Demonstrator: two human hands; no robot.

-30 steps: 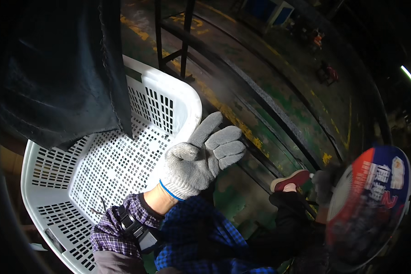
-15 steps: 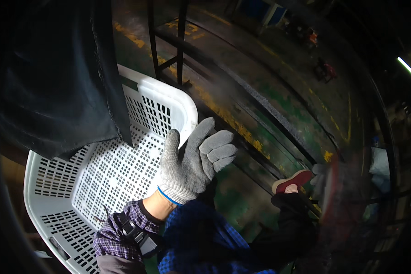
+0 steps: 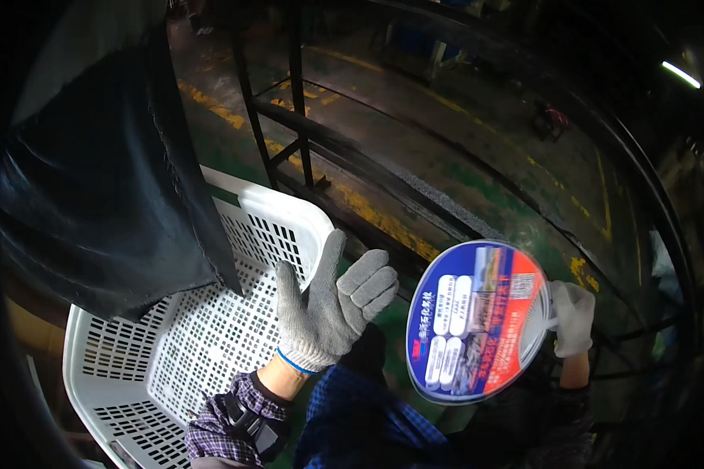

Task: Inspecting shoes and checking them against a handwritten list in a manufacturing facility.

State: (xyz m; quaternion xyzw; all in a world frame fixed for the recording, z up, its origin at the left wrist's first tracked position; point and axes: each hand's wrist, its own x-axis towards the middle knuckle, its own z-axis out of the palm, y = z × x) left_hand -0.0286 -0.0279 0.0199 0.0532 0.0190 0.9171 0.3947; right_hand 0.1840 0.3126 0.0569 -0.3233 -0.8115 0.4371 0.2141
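Fingers (image 3: 371, 285) of the left hand (image 3: 321, 313) are loosely bent around nothing, thumb and index standing apart from the other three. They are at the right side of the white basket (image 3: 309, 213), in front of its rim; from here I can't tell whether they touch it. Well to the basket's right, the gloved right hand (image 3: 572, 319) has its fingers curled round the handle (image 3: 550, 322) of a fan (image 3: 477, 324).

The fan lies between basket and right hand, its printed blue-and-red face toward us. I'd guess thin plastic: light, stiff along the rim, springy across the blade, likelier to crease than shatter. The handle looks the sound place to hold; pinching the blade would probably bend it, and that glossy face might slip in a glove.

Half a second ago there was just a reddish smear farther to the basket's right; now the whole blade shows clearly. The left hand has barely changed, its palm still turned up.

A dark sheet (image 3: 109, 187) hangs partly over the basket's left side. Beyond the basket's far edge stands a metal frame (image 3: 299, 102), then a reddish stool (image 3: 551, 123), and off to the far right a lit lamp (image 3: 681, 74).
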